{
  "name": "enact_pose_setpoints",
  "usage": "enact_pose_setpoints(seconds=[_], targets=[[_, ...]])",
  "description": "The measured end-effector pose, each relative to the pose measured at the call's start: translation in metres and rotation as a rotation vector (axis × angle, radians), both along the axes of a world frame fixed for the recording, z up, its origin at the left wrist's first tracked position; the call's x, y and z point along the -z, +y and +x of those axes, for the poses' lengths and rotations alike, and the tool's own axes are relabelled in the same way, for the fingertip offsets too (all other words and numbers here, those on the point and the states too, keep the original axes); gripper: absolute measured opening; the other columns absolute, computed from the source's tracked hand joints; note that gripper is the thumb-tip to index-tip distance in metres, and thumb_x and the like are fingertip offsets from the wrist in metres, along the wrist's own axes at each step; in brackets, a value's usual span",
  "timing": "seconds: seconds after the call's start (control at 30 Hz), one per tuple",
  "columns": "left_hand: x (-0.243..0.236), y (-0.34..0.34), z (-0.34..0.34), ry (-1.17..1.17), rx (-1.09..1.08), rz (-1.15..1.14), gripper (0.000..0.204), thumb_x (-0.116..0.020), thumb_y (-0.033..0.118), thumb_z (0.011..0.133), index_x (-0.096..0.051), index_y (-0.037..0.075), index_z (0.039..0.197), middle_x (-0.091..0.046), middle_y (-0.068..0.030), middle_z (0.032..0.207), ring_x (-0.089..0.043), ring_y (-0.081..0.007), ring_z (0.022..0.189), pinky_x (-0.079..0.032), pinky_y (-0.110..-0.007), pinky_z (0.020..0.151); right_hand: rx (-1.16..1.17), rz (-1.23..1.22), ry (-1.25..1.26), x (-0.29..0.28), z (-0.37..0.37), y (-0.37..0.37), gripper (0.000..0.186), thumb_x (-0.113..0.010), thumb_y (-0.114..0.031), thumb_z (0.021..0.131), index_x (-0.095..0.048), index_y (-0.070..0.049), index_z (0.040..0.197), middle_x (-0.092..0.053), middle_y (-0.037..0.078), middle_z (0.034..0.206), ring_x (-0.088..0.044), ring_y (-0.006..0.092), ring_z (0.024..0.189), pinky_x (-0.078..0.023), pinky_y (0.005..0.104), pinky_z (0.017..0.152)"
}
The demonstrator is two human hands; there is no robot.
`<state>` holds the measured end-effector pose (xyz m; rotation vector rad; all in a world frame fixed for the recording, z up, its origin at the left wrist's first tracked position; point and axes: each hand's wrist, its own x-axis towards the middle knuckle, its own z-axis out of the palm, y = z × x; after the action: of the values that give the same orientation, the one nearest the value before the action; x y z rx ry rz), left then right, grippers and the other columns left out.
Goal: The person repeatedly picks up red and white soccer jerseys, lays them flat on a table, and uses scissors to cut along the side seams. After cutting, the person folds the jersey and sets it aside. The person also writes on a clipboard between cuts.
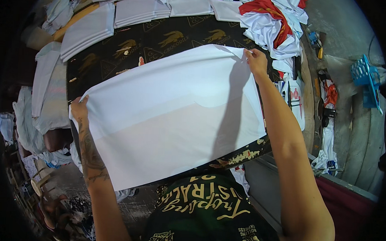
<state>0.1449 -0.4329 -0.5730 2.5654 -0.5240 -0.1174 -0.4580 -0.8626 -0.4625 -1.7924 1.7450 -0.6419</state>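
Note:
A broad sheet of white fabric point(176, 120) stretches between my two hands over a dark, printed table point(131, 50). My left hand point(79, 109) pinches its far left corner. At the far right corner, my right hand point(256, 61) grips the edge between thumb and fingers. The cloth's near edge hangs toward my body past the table's front. A shadow of an arm falls across its right part.
Folded white cloth stacks point(87, 32) line the table's far side. A heap of white and red garments point(275, 27) lies at the far right corner. Beyond the right edge are a blue plastic basket point(366, 77) and a grey floor point(345, 24). More pale cloth point(53, 98) is piled at left.

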Motion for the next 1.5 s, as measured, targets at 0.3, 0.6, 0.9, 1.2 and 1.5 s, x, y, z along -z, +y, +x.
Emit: enact_pose_setpoints(seconds=[0.3, 0.6, 0.9, 1.2, 1.5], targets=[[-0.017, -0.011, 0.023, 0.015, 0.015, 0.049, 0.056, -0.084, 0.045, 0.088, -0.077, -0.002, 0.118, -0.079, -0.0233, 0.103, -0.076, -0.0341, 0.095, -0.056, -0.041, 0.089, -0.041, 0.036, 0.113, 0.026, 0.040, -0.046, 0.038, -0.078, -0.040, 0.094, -0.076, -0.002, 0.095, -0.075, 0.010, 0.081, -0.070, 0.0241, 0.075, -0.053, 0.0393, 0.076], [-0.021, 0.009, -0.122, -0.459, 0.119, 0.149, 0.080, -0.065, 0.061, 0.098, -0.036, 0.028, 0.166, -0.055, -0.0122, 0.153, -0.051, -0.0361, 0.140, -0.041, -0.055, 0.112, -0.271, -0.136, 0.146, 0.007, -0.011, 0.026, 0.032, -0.077, -0.024, 0.091, -0.070, -0.005, 0.117, -0.075, 0.019, 0.092, -0.075, 0.0349, 0.082, -0.057, 0.0443, 0.075], [-0.070, -0.106, -0.200, -0.336, 0.603, 0.116, 0.071, -0.070, 0.051, 0.098, -0.047, 0.022, 0.159, -0.045, -0.0124, 0.163, -0.036, -0.0371, 0.154, -0.028, -0.058, 0.124, 0.118, 0.130, 0.275, 0.008, -0.166, 0.253, 0.033, -0.080, -0.024, 0.090, -0.069, -0.003, 0.113, -0.065, 0.019, 0.108, -0.062, 0.0409, 0.106, -0.049, 0.0497, 0.092], [-0.061, -0.227, -0.485, -0.114, 1.114, -0.033, 0.075, -0.074, 0.046, 0.094, -0.047, 0.016, 0.157, -0.040, -0.0161, 0.163, -0.034, -0.0361, 0.153, -0.024, -0.060, 0.123, -0.123, 0.308, 0.358, 0.022, -0.204, 0.244, 0.031, -0.073, -0.029, 0.095, -0.075, 0.001, 0.103, -0.076, 0.023, 0.096, -0.074, 0.0396, 0.091, -0.055, 0.0487, 0.082], [-0.058, 0.108, -0.399, -0.101, 0.144, 0.300, 0.077, -0.057, 0.054, 0.104, -0.038, 0.008, 0.163, -0.028, -0.0257, 0.169, -0.022, -0.0471, 0.158, -0.017, -0.067, 0.123, -0.077, 0.132, 0.324, -0.009, -0.257, 0.226, 0.024, -0.073, -0.023, 0.098, -0.066, 0.001, 0.100, -0.064, 0.014, 0.071, -0.062, 0.0312, 0.065, -0.049, 0.0448, 0.065]])
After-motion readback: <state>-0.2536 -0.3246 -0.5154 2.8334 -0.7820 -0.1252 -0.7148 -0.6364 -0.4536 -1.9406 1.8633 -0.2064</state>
